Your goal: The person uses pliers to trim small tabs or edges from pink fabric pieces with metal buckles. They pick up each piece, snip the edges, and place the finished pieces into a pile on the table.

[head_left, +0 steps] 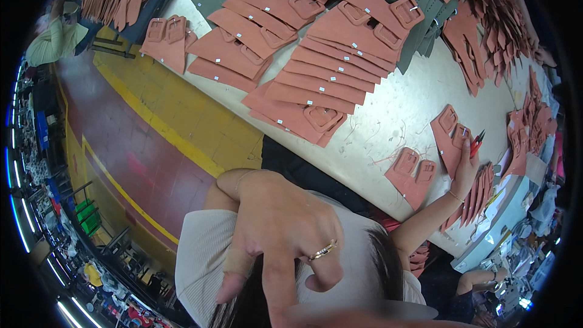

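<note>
Here we are on the coral buckled pc (445, 141), R side of the table (379, 124), w/ our R grip (466, 161) right at its edge. That grip's clamped on red-handled snips (476, 144), tips angled up & away; we can't tell if the fingers pinch the pc too. Long axis runs roughly near-to-far: buckle end points away from us, plain end toward us. Just L & nearer, a 2nd coral pc (413, 189) lies flat, similar heading, plain end close to the table's near edge. Room to move: we've got bare tabletop L of both pcs, strewn w/ loose threads, running up to the overlapping coral stack (328, 79). Tighter on the R, where a coral bundle (478, 195) sits beside our wrist. Our L grip (285, 218), up close to the cam, shows its fingers apart, gold ring (323, 250) on one, nothing visibly held.
</note>
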Tool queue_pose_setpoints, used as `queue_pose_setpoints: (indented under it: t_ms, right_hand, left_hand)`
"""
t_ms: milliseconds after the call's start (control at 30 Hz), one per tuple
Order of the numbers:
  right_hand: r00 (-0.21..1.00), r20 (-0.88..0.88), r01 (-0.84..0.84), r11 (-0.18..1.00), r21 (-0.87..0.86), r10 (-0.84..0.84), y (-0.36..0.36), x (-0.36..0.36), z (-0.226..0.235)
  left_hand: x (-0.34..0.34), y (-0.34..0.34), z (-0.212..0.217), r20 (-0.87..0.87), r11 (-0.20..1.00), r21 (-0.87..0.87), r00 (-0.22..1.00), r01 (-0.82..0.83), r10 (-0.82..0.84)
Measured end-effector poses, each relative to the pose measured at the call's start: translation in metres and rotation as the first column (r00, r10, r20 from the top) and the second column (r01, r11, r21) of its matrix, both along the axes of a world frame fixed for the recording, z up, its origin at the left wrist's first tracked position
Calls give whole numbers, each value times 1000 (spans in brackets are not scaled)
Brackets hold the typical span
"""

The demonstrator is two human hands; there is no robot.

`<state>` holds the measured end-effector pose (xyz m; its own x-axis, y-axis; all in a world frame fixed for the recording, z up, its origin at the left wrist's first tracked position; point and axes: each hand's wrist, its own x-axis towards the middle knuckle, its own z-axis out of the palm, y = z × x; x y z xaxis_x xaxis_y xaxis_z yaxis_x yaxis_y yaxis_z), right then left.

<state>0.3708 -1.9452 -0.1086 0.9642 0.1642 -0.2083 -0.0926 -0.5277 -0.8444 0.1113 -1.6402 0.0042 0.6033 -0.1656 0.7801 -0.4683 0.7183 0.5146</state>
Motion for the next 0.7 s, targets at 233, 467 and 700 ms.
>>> queue_pose_setpoints:
  t_ms: [233,467,700]
  right_hand:
    - [999,39,-2,1000,-10,3,3,-1,0]
    - [998,60,-7,999,-40,9,2,2,-3]
    - [997,68,-16,999,-50,20,2,2,-2]
  left_hand:
    - [6,8,3,-2,998,44,999,-53,54]
    - [16,14,-3,103,994,-20,989,-104,106]
    - [22,53,-3,7,688,577,845,-441,535]
